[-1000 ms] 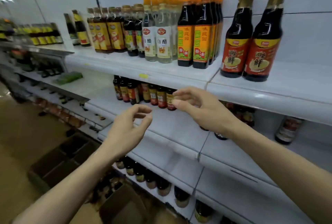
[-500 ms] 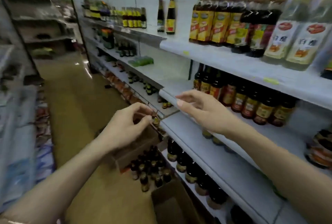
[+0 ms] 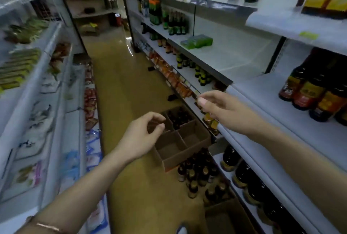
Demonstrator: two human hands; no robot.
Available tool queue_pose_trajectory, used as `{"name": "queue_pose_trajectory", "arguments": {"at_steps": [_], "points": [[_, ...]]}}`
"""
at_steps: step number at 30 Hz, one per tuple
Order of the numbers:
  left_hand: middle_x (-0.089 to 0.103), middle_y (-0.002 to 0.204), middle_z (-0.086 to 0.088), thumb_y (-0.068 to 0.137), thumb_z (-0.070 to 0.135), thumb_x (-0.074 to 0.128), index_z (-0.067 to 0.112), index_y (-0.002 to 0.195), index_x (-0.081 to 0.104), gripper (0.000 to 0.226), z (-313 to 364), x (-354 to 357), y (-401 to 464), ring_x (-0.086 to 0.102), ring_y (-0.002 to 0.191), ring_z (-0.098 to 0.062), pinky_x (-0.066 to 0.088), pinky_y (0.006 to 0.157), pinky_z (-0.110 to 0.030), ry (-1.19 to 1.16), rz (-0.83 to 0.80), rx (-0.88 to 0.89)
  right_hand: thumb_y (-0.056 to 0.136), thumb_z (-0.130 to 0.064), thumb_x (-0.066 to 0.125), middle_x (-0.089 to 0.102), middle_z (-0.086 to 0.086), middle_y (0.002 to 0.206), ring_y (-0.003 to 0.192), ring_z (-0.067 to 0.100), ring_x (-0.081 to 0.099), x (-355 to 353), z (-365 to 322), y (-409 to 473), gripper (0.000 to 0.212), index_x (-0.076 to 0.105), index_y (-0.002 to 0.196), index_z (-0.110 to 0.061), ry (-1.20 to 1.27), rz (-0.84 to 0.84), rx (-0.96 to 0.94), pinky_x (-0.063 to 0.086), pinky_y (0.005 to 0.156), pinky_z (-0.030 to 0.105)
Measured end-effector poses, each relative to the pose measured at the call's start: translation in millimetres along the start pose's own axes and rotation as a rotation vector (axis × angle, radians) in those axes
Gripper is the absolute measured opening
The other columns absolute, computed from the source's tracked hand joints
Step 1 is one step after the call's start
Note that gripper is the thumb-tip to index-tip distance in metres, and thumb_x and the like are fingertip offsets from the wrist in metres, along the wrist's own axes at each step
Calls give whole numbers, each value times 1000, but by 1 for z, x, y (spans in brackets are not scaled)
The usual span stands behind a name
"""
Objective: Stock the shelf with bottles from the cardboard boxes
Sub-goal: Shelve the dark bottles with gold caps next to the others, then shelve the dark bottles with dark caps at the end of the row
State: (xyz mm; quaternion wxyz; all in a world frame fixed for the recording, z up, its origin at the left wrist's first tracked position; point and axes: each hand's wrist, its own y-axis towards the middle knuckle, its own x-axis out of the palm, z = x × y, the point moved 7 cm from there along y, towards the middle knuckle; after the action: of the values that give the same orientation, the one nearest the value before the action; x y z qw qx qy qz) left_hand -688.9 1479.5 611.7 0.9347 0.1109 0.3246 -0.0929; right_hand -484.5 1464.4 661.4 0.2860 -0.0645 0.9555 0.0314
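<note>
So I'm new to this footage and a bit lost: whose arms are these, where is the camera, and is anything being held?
The camera sits on a person's head, looking forward and down a shop aisle, so the two bare arms are the wearer's own. The left hand and right hand both hang in the air with loosely curled fingers, holding nothing. Below them on the floor stands an open cardboard box with dividers; one compartment holds dark bottles, the others look empty. More small bottles stand loose on the floor beside it. On the right is the white shelf, partly filled with dark sauce bottles.

Bottle labels [image 3: 308, 91] are too blurred to read.
</note>
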Motion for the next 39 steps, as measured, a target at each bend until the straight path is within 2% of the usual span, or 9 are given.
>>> {"name": "queue_pose_trajectory", "arguments": {"at_steps": [2, 6, 12, 14, 17, 23, 27, 33, 39], "points": [[64, 97, 17, 94, 20, 59, 34, 94, 59, 14, -18, -2, 45, 61, 95, 1, 49, 86, -18, -3, -1, -21, 92, -51, 49, 61, -13, 117, 113, 7, 58, 2, 12, 46, 29, 55, 116, -34, 34, 2, 14, 47, 102, 36], [57, 111, 6, 92, 15, 61, 32, 95, 59, 17, -39, 1, 117, 60, 99, -11, 51, 90, -33, 9, 5, -28, 93, -49, 51, 61, -10, 120, 114, 7, 57, 9, 31, 128, 45, 55, 129, -24, 20, -43, 39, 47, 95, 24], [59, 108, 5, 93, 17, 59, 37, 92, 59, 20, -84, -13, 187, 59, 97, -7, 49, 87, -23, -26, 24, -93, 92, -53, 53, 55, -25, 108, 101, -8, 53, 28, 36, 229, 43, 52, 128, -30, 14, -152, 60, 43, 79, 12], [61, 107, 5, 94, 19, 59, 37, 92, 58, 18, -101, -25, 216, 59, 96, -7, 49, 86, -23, -24, 24, -107, 91, -54, 53, 56, -22, 110, 103, -6, 54, 31, 33, 261, 45, 52, 129, -30, -1, -142, 50, 43, 80, 12], [63, 103, 6, 94, 20, 58, 26, 97, 62, 7, -124, -39, 260, 59, 95, -4, 46, 85, -18, -13, -2, -90, 92, -55, 51, 56, -20, 113, 106, -1, 54, 38, 31, 306, 46, 50, 130, -30, -22, -118, 52, 41, 79, 10], [60, 95, 18, 96, 27, 55, 22, 104, 61, 12, -178, -40, 357, 57, 92, 2, 45, 80, -14, -52, -210, -39, 95, -53, 46, 54, -18, 117, 96, -9, 51, 54, 44, 385, 48, 47, 136, -28, -56, 9, 138, 37, 70, 6], [62, 91, 14, 96, 25, 56, 21, 104, 62, 11, -210, -35, 424, 60, 88, -3, 46, 75, -13, -92, -381, 42, 96, -48, 47, 52, -13, 119, 107, 6, 54, 62, 57, 429, 48, 44, 138, -25, -12, 114, 256, 42, 75, 10], [64, 93, 9, 97, 18, 54, 27, 100, 58, 10, -249, 24, 505, 61, 84, 0, 44, 68, -9, -19, -683, 104, 95, -49, 49, 61, -5, 121, 111, 13, 59, 50, 104, 435, 53, 43, 139, -21, 73, 397, 434, 51, 89, 32], [64, 98, 13, 98, 20, 51, 36, 97, 55, 17, -266, 103, 538, 62, 92, -4, 47, 72, -14, 80, -933, 202, 98, -45, 47, 55, -14, 110, 94, -3, 55, 57, 183, 437, 48, 42, 139, -20, 131, 520, 576, 43, 71, 5]]}}
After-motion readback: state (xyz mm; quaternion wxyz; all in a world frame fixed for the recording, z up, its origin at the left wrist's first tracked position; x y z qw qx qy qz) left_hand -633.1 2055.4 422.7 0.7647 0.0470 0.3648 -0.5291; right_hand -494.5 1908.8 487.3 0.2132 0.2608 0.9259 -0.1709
